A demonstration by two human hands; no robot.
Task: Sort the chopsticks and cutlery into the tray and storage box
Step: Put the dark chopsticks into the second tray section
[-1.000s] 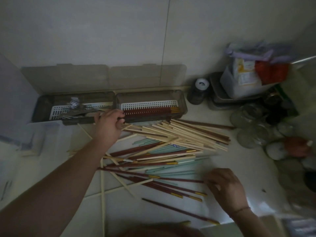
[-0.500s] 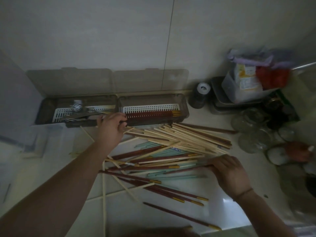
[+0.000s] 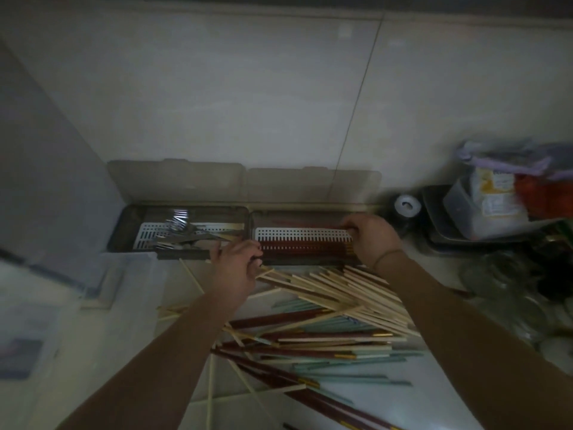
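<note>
The pale worktop (image 3: 449,395) is dim, its right edge a blur of jars. A storage box (image 3: 248,212) with two compartments sits against the wall: cutlery (image 3: 179,231) left, dark red chopsticks (image 3: 304,248) right. The loose pile (image 3: 335,315) is too tangled to count. The right hand (image 3: 373,238) pinches one red chopstick over the right compartment. The left hand (image 3: 237,266) curls its fingers; what they grasp I cannot tell.
</note>
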